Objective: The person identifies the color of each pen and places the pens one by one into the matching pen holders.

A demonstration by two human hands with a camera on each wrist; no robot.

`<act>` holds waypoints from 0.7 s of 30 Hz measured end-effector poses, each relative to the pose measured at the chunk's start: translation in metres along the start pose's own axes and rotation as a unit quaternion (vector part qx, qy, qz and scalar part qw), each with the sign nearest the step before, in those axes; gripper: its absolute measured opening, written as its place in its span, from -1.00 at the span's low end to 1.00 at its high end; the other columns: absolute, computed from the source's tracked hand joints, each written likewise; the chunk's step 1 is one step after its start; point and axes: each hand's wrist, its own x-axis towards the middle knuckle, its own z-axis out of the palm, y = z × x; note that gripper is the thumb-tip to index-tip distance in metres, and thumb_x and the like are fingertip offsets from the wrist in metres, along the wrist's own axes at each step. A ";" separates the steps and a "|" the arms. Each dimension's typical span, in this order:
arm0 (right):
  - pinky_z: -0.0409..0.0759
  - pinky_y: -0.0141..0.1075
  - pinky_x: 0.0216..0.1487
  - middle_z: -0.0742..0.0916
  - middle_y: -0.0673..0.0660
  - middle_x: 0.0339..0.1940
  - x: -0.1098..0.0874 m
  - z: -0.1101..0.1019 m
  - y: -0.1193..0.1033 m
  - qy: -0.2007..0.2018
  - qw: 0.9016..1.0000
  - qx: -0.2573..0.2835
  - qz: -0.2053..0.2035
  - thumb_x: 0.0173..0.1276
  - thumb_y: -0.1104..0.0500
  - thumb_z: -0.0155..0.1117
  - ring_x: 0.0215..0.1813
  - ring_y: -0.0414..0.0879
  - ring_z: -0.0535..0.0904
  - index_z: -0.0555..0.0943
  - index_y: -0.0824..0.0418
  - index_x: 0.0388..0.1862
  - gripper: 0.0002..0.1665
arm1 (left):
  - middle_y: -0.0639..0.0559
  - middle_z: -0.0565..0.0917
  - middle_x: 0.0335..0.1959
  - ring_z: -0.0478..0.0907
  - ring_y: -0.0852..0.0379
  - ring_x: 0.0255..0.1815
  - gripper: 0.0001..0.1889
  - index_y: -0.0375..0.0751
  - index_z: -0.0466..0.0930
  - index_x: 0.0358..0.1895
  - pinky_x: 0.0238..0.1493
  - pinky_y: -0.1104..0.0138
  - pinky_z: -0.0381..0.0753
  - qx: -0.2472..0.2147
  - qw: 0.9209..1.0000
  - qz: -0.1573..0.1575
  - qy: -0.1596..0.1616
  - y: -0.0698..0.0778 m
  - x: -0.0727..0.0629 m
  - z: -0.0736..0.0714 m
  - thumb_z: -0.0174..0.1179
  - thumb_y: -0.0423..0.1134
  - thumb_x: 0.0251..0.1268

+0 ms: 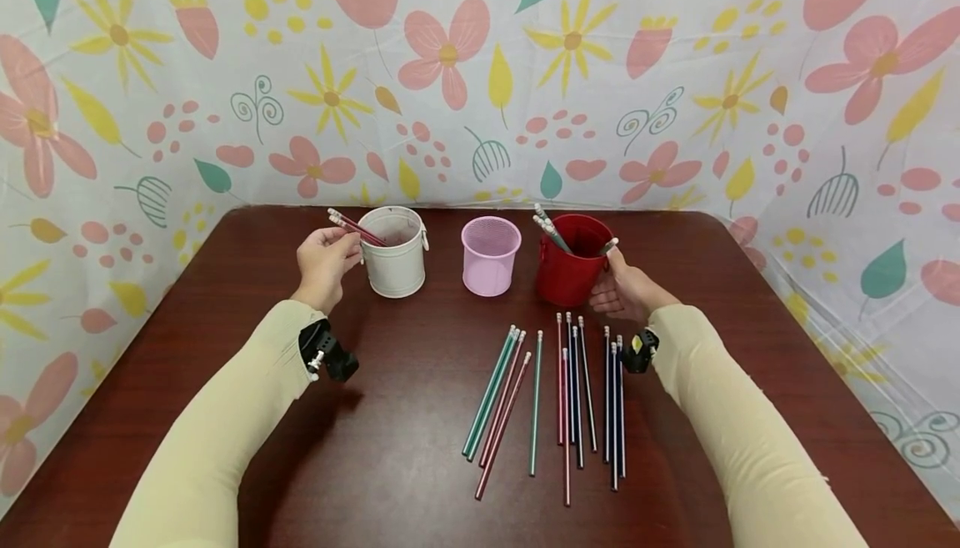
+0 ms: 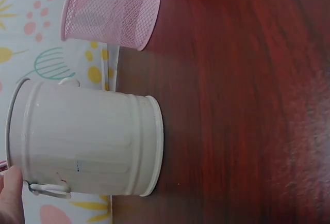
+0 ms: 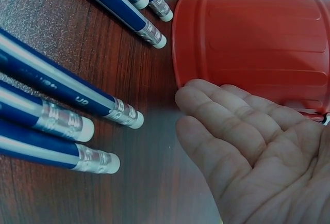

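Observation:
At the left stands a white bucket [image 1: 397, 268] with red pencils [image 1: 352, 225] leaning out over its rim. My left hand [image 1: 324, 260] pinches that rim beside the pencils; a fingertip shows against it in the left wrist view. A red bucket [image 1: 567, 277] on the right holds several green pencils [image 1: 551, 229], and one more eraser end pokes over its right rim. There my right hand [image 1: 628, 288] holds the bucket's side, its fingers stretched along the outside in the right wrist view. The thumb is hidden in that view.
Between the buckets stands a pink mesh cup [image 1: 489, 260]. Loose green pencils [image 1: 536, 406], red pencils [image 1: 504, 423] and dark blue pencils [image 1: 615, 414] lie on the dark wooden table [image 1: 375, 465], erasers away from me. A flowered cloth [image 1: 450, 114] hangs behind the table's back edge.

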 end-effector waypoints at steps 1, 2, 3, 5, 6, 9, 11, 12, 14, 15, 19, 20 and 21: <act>0.19 0.14 0.35 0.38 0.59 0.26 0.000 0.000 -0.001 0.002 1.000 -0.002 0.000 0.37 -0.46 -0.73 0.30 0.36 0.34 0.18 0.68 0.27 0.22 | 0.09 0.55 -0.61 0.56 0.26 -0.58 -0.87 -0.25 0.42 -0.36 -0.37 0.42 0.65 0.001 1.000 -0.004 -0.004 -0.001 -0.002 0.000 0.15 -0.51 0.23; 0.20 0.14 0.34 0.38 0.59 0.26 -0.001 0.000 -0.001 0.003 1.000 -0.004 -0.002 0.37 -0.46 -0.73 0.30 0.36 0.34 0.19 0.68 0.27 0.22 | 0.09 0.55 -0.62 0.56 0.25 -0.59 -0.88 -0.25 0.42 -0.37 -0.39 0.42 0.65 0.001 1.000 -0.006 -0.006 -0.002 -0.003 0.001 0.14 -0.50 0.23; 0.20 0.13 0.35 0.39 0.59 0.26 -0.001 0.000 -0.002 0.005 1.000 -0.004 -0.001 0.37 -0.46 -0.73 0.30 0.36 0.34 0.19 0.67 0.27 0.22 | 0.08 0.55 -0.62 0.56 0.24 -0.60 -0.90 -0.25 0.43 -0.38 -0.39 0.41 0.65 0.001 1.000 -0.008 -0.010 -0.003 -0.005 0.001 0.12 -0.49 0.24; 0.20 0.13 0.35 0.38 0.59 0.25 -0.001 0.000 -0.002 0.006 1.000 -0.003 0.000 0.38 -0.45 -0.72 0.30 0.36 0.34 0.19 0.68 0.26 0.21 | 0.08 0.55 -0.63 0.56 0.24 -0.60 -0.91 -0.26 0.43 -0.39 -0.42 0.42 0.65 -0.006 1.000 -0.006 -0.017 -0.009 -0.010 0.004 0.07 -0.49 0.24; 0.20 0.13 0.35 0.38 0.59 0.26 -0.001 0.000 -0.002 0.005 1.000 -0.002 0.000 0.39 -0.44 -0.73 0.30 0.36 0.34 0.19 0.68 0.26 0.20 | 0.08 0.55 -0.63 0.56 0.24 -0.60 -0.92 -0.27 0.44 -0.39 -0.43 0.43 0.64 -0.006 1.000 -0.004 -0.022 -0.011 -0.013 0.006 0.06 -0.49 0.23; 0.20 0.13 0.35 0.37 0.59 0.26 -0.001 0.000 -0.002 0.002 1.000 0.003 0.002 0.40 -0.42 -0.74 0.30 0.36 0.33 0.18 0.68 0.25 0.19 | 0.09 0.56 -0.61 0.55 0.25 -0.60 -0.94 -0.34 0.47 -0.35 -0.44 0.43 0.63 0.014 0.999 -0.005 -0.052 -0.020 -0.025 0.015 0.03 -0.51 0.22; 0.20 0.13 0.35 0.37 0.59 0.26 -0.001 -0.001 -0.002 0.003 1.000 0.005 0.003 0.40 -0.42 -0.74 0.30 0.36 0.33 0.19 0.68 0.25 0.19 | 0.04 0.56 -0.58 0.56 0.22 -0.60 -0.94 -0.45 0.48 -0.29 -0.45 0.40 0.64 0.045 0.994 -0.014 -0.101 -0.027 -0.034 0.022 0.04 -0.54 0.21; 0.21 0.13 0.34 0.37 0.59 0.26 -0.001 -0.001 -0.002 0.004 1.000 0.005 0.002 0.40 -0.42 -0.74 0.30 0.36 0.34 0.19 0.68 0.25 0.19 | 0.00 0.58 -0.56 0.56 0.20 -0.60 -0.92 -0.49 0.48 -0.25 -0.45 0.38 0.65 0.070 0.988 -0.021 -0.137 -0.030 -0.039 0.026 0.04 -0.54 0.22; 0.21 0.13 0.34 0.38 0.59 0.26 -0.001 -0.001 -0.001 0.009 1.000 0.006 0.003 0.40 -0.42 -0.72 0.29 0.36 0.35 0.19 0.67 0.26 0.18 | -0.09 0.59 -0.52 0.56 0.17 -0.60 -0.86 -0.57 0.48 -0.20 -0.45 0.34 0.66 0.143 0.964 -0.026 -0.223 -0.038 -0.048 0.033 0.06 -0.53 0.22; 0.21 0.12 0.34 0.38 0.59 0.26 -0.001 -0.001 -0.001 0.011 1.000 0.007 0.004 0.40 -0.43 -0.71 0.29 0.36 0.35 0.19 0.67 0.26 0.18 | -0.12 0.60 -0.51 0.56 0.16 -0.60 -0.84 -0.58 0.50 -0.19 -0.45 0.33 0.66 0.187 0.945 -0.021 -0.268 -0.041 -0.054 0.036 0.07 -0.51 0.21; 0.22 0.12 0.34 0.38 0.58 0.26 -0.001 -0.001 0.001 0.013 1.000 0.006 0.006 0.40 -0.42 -0.72 0.29 0.35 0.35 0.20 0.66 0.27 0.17 | -0.10 0.63 -0.51 0.51 0.21 -0.65 -0.82 -0.47 0.60 -0.22 -0.49 0.36 0.63 0.356 0.846 0.026 -0.396 -0.052 -0.074 0.052 0.13 -0.39 0.19; 0.22 0.12 0.34 0.39 0.58 0.26 -0.001 -0.001 0.001 0.013 1.000 0.005 0.007 0.41 -0.42 -0.72 0.29 0.35 0.36 0.20 0.66 0.27 0.17 | -0.09 0.63 -0.52 0.50 0.22 -0.67 -0.83 -0.43 0.63 -0.24 -0.51 0.37 0.62 0.389 0.825 0.027 -0.410 -0.054 -0.079 0.058 0.15 -0.38 0.18; 0.23 0.12 0.34 0.39 0.58 0.26 0.000 -0.002 0.001 0.014 1.000 0.005 0.007 0.41 -0.42 -0.72 0.29 0.35 0.37 0.20 0.65 0.26 0.17 | -0.10 0.64 -0.53 0.50 0.21 -0.69 -0.83 -0.41 0.65 -0.25 -0.53 0.36 0.62 0.415 0.806 0.023 -0.420 -0.057 -0.082 0.064 0.16 -0.36 0.18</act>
